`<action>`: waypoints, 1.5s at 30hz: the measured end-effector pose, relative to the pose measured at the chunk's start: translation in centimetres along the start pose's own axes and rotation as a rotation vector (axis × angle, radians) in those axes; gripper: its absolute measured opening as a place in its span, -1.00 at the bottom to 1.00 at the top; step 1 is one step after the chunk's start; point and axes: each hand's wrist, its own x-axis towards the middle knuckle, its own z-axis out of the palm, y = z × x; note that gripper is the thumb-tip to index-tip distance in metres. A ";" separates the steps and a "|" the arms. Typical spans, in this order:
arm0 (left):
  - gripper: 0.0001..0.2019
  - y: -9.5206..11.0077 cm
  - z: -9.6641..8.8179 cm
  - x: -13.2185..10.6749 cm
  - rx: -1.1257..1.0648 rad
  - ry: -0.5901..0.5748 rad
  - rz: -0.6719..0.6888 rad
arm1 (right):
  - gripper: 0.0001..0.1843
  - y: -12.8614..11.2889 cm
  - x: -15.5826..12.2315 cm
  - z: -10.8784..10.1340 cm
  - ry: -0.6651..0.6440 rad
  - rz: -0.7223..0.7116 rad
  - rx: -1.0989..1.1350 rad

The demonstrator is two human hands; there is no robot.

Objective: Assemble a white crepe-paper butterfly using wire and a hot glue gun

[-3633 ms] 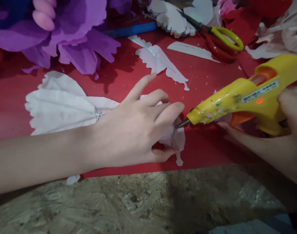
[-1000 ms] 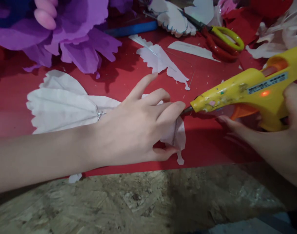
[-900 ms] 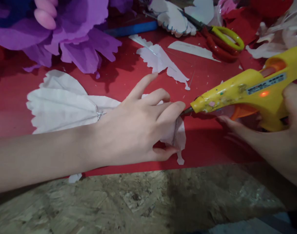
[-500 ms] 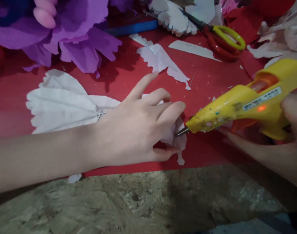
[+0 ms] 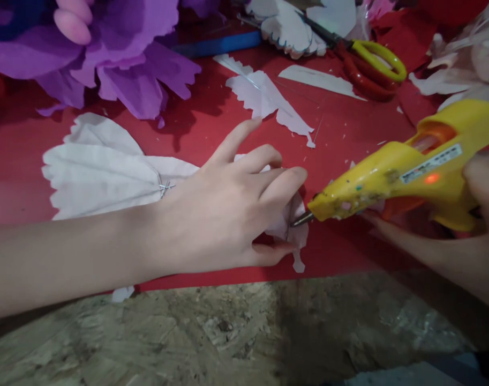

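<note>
My left hand (image 5: 236,209) presses down on white scalloped paper (image 5: 301,236), its thumb and index finger curved around the spot and its little finger stretched out. To the left, from under the wrist, spreads more white scalloped paper (image 5: 103,174), with dark lines through it and thin silver wire (image 5: 165,187) crossing at its narrow end. My right hand (image 5: 483,198) is closed around a yellow glue gun (image 5: 352,185) with an orange light lit. The gun's metal nozzle (image 5: 302,219) meets the paper beside a dark line, near my left thumb. My left palm hides the middle of the paper.
A red sheet (image 5: 188,273) covers the work surface, with rough board (image 5: 180,332) at the near side. Scissors (image 5: 373,67) with red and yellow handles lie at the back right. White paper scraps (image 5: 268,99) lie behind my hand. Purple paper petals (image 5: 135,69) fill the back left.
The glue gun has shifted very slightly to the right, and its nozzle is still at the paper. My left hand keeps its place.
</note>
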 end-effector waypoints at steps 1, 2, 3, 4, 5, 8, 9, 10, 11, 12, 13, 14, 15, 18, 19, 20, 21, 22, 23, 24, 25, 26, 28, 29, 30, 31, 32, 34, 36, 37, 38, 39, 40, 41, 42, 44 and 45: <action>-0.57 0.0 0.0 0.0 0.010 0.003 0.007 | -0.41 0.1 0.0 0.1 -0.002 0.015 -0.019; -0.56 0.0 0.0 -0.1 0.015 0.005 0.011 | -0.41 0.3 0.0 0.3 -0.002 0.029 -0.037; -0.55 0.0 0.0 -0.1 0.016 0.008 0.014 | -0.41 0.4 0.1 0.4 0.004 0.039 -0.054; -0.54 -0.1 0.1 -0.2 0.015 0.012 0.013 | -0.41 0.6 0.1 0.5 0.011 0.040 -0.070; -0.53 -0.1 0.1 -0.2 0.010 0.018 0.013 | -0.41 0.7 0.2 0.6 0.019 0.038 -0.089; -0.51 -0.1 0.2 -0.3 -0.007 0.034 0.024 | -0.37 0.9 0.3 0.8 0.018 0.062 -0.118; -0.51 -0.1 0.3 -0.3 -0.013 0.037 0.025 | -0.33 1.0 0.3 0.8 0.014 0.083 -0.115; -0.51 -0.1 0.2 -0.3 -0.020 0.038 0.023 | -0.30 1.1 0.4 0.8 0.019 0.107 -0.101; -0.50 -0.1 0.2 -0.3 -0.031 0.031 0.018 | -0.27 1.2 0.5 0.8 0.016 0.131 -0.077; -0.50 -0.1 0.2 -0.2 -0.044 0.022 0.008 | -0.24 1.3 0.5 0.8 0.008 0.152 -0.045; -0.51 -0.1 0.1 -0.2 -0.059 0.011 -0.005 | -0.22 1.4 0.6 0.8 0.004 0.168 -0.014; -0.52 -0.1 0.1 -0.2 -0.074 -0.002 -0.021 | -0.20 1.5 0.7 0.8 0.006 0.172 0.010; -0.53 -0.1 0.1 -0.3 -0.088 -0.012 -0.032 | -0.18 1.7 0.7 0.9 0.009 0.175 0.019; -0.53 -0.2 0.0 -0.3 -0.129 -0.025 -0.044 | -0.17 1.9 0.7 1.2 0.057 0.074 0.000; -0.53 -0.2 0.0 -0.3 -0.142 -0.029 -0.041 | -0.21 1.9 0.6 1.3 0.090 0.015 0.000; -0.52 -0.3 0.0 -0.3 -0.153 -0.033 -0.037 | -0.27 1.9 0.5 1.4 0.126 -0.045 0.009; -0.51 -0.3 0.0 -0.3 -0.162 -0.037 -0.034 | -0.33 1.8 0.4 1.5 0.167 -0.097 0.025; -0.49 -0.3 -0.1 -0.3 -0.169 -0.042 -0.033 | -0.38 1.8 0.4 1.6 0.208 -0.136 0.038; -0.48 -0.3 -0.1 -0.3 -0.173 -0.047 -0.032 | -0.42 1.8 0.3 1.7 0.242 -0.151 0.039; -0.46 -0.3 -0.1 -0.3 -0.176 -0.049 -0.030 | -0.44 1.8 0.3 1.7 0.261 -0.152 0.032; -0.44 -0.3 -0.1 -0.3 -0.180 -0.050 -0.027 | -0.45 1.9 0.3 1.7 0.267 -0.140 0.019; -0.43 -0.3 -0.2 -0.2 -0.184 -0.052 -0.027 | -0.45 2.1 0.4 1.8 0.268 -0.121 0.003; -0.41 -0.2 -0.3 -0.2 -0.196 -0.048 -0.028 | -0.41 2.6 0.6 1.8 0.267 -0.076 -0.014; -0.40 -0.2 -0.5 -0.1 -0.206 -0.045 -0.035 | -0.37 2.9 0.7 1.9 0.264 -0.049 -0.009; -0.40 -0.2 -0.6 0.0 -0.218 -0.045 -0.047 | -0.32 3.2 0.8 1.9 0.264 -0.015 0.006; -0.42 -0.3 -0.9 0.1 -0.231 -0.048 -0.065 | -0.26 3.5 1.0 2.0 0.257 0.033 0.033; -0.45 -0.3 -1.1 0.2 -0.242 -0.050 -0.084 | -0.19 3.8 1.2 2.0 0.236 0.102 0.073; -0.55 -0.5 -1.7 0.4 -0.259 -0.048 -0.118 | -0.06 4.2 1.6 2.1 0.149 0.296 0.185; -0.65 -0.6 -2.3 0.6 -0.276 -0.051 -0.147 | 0.01 4.6 1.9 2.1 0.049 0.465 0.277; -0.68 -0.7 -2.5 0.7 -0.293 -0.055 -0.159 | 0.00 4.8 2.0 2.1 0.017 0.519 0.292; -0.69 -0.8 -2.8 0.7 -0.315 -0.062 -0.171 | -0.05 5.0 2.1 2.2 -0.004 0.558 0.291; -0.68 -0.9 -3.0 0.7 -0.338 -0.068 -0.182 | -0.12 5.2 2.2 2.3 -0.019 0.583 0.278; -0.66 -1.0 -3.1 0.7 -0.360 -0.067 -0.187 | -0.20 5.5 2.3 2.5 -0.034 0.604 0.259; -0.64 -1.0 -3.3 0.7 -0.379 -0.060 -0.185 | -0.28 5.8 2.3 2.8 -0.052 0.623 0.243; -0.61 -1.0 -3.4 0.7 -0.390 -0.054 -0.183 | -0.35 6.1 2.3 3.1 -0.070 0.640 0.227; -0.57 -0.7 -3.6 0.5 -0.386 -0.065 -0.178 | -0.43 6.7 2.3 3.8 -0.103 0.659 0.199; -0.57 -0.5 -3.7 0.4 -0.368 -0.079 -0.173 | -0.44 7.0 2.3 4.2 -0.116 0.663 0.187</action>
